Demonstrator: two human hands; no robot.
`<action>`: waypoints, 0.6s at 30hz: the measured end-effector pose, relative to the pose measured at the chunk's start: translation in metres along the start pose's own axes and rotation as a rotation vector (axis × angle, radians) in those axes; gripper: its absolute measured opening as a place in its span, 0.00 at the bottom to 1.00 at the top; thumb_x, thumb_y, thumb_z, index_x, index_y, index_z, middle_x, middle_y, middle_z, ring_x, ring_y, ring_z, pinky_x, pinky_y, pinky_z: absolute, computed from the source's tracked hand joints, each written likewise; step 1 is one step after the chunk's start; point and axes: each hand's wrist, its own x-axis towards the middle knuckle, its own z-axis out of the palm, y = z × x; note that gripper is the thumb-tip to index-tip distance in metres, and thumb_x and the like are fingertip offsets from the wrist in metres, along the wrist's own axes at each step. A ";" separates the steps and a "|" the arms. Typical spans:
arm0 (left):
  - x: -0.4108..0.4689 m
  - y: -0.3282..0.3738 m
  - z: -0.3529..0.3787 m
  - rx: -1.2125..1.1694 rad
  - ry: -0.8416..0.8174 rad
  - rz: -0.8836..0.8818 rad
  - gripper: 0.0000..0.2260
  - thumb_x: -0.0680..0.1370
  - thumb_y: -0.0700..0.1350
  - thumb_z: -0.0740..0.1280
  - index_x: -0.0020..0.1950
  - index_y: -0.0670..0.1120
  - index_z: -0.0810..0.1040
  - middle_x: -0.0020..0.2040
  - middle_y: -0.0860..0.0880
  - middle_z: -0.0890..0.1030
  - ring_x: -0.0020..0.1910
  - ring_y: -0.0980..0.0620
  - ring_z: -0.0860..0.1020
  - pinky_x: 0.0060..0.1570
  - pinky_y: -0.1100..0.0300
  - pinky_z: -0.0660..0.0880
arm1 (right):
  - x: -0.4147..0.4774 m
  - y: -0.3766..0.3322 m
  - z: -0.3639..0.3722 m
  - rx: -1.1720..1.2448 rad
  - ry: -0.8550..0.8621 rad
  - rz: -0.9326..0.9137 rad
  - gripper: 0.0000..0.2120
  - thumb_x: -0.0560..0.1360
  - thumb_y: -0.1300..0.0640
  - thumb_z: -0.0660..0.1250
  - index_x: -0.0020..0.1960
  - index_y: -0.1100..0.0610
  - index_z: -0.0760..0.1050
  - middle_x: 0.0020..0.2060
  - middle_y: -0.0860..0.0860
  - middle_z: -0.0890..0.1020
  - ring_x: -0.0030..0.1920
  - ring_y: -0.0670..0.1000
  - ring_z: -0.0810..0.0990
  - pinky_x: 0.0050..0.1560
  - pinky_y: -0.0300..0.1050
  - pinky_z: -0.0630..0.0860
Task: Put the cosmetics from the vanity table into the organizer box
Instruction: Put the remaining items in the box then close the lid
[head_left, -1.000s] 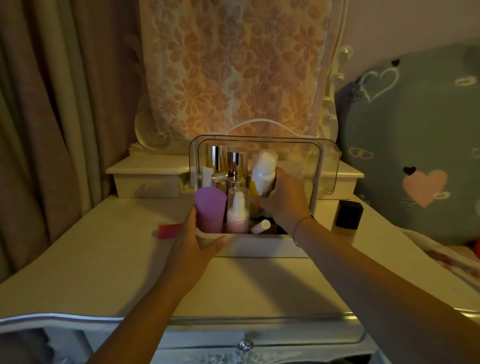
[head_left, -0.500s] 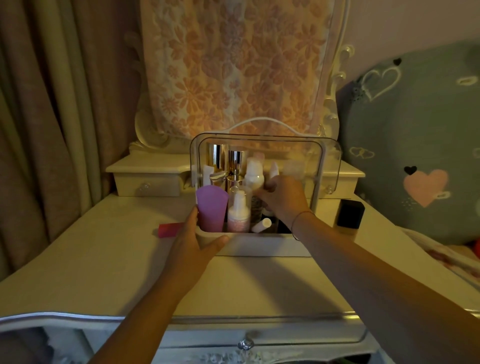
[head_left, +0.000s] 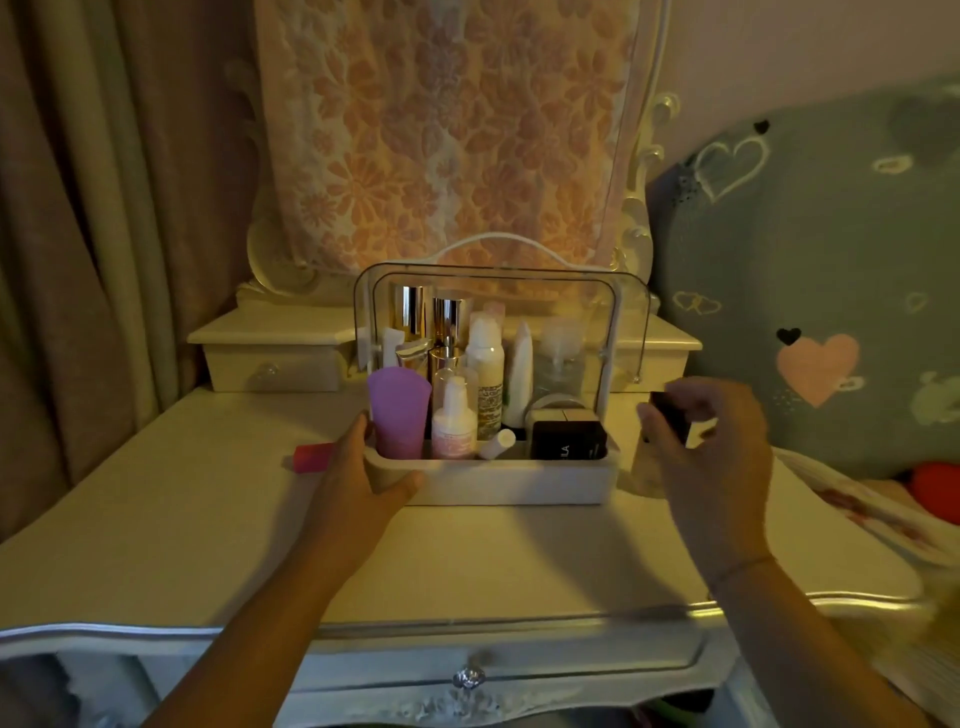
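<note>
The white organizer box stands mid-table with its clear lid raised. Inside it are a purple tube, a white spray can, gold-capped bottles, a small pump bottle, a black compact and several other items. My left hand grips the box's front left corner. Just right of the box, my right hand has thumb and fingers closed around the cap of a black-capped bottle that stands on the table. A pink item lies left of the box, partly hidden by my left hand.
The vanity table has small drawer units at the back and a mirror covered with floral cloth. Curtains hang on the left. A heart-patterned pillow and bedding lie on the right.
My right hand let go of the white spray can inside the box, drew out and moved right to the black-capped bottle. The left hand stayed on the box corner.
</note>
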 end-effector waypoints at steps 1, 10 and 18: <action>0.000 0.001 0.000 0.001 -0.002 -0.007 0.38 0.70 0.45 0.73 0.74 0.52 0.56 0.71 0.51 0.66 0.65 0.56 0.65 0.59 0.58 0.67 | 0.005 0.011 -0.005 -0.093 -0.016 0.074 0.16 0.68 0.58 0.75 0.54 0.55 0.75 0.49 0.52 0.76 0.52 0.56 0.74 0.51 0.49 0.73; -0.001 0.005 -0.002 0.000 -0.004 -0.073 0.39 0.70 0.46 0.73 0.75 0.51 0.55 0.73 0.50 0.64 0.69 0.50 0.64 0.62 0.54 0.66 | 0.042 0.042 -0.019 -0.206 -0.500 0.214 0.17 0.71 0.61 0.72 0.60 0.55 0.75 0.44 0.51 0.80 0.43 0.52 0.79 0.41 0.44 0.70; 0.000 0.004 -0.002 -0.010 0.000 -0.056 0.38 0.70 0.46 0.73 0.74 0.51 0.57 0.72 0.50 0.65 0.68 0.50 0.65 0.61 0.54 0.67 | 0.040 0.007 -0.044 -0.233 -0.481 0.076 0.14 0.70 0.59 0.73 0.54 0.53 0.77 0.42 0.49 0.81 0.41 0.46 0.79 0.40 0.43 0.72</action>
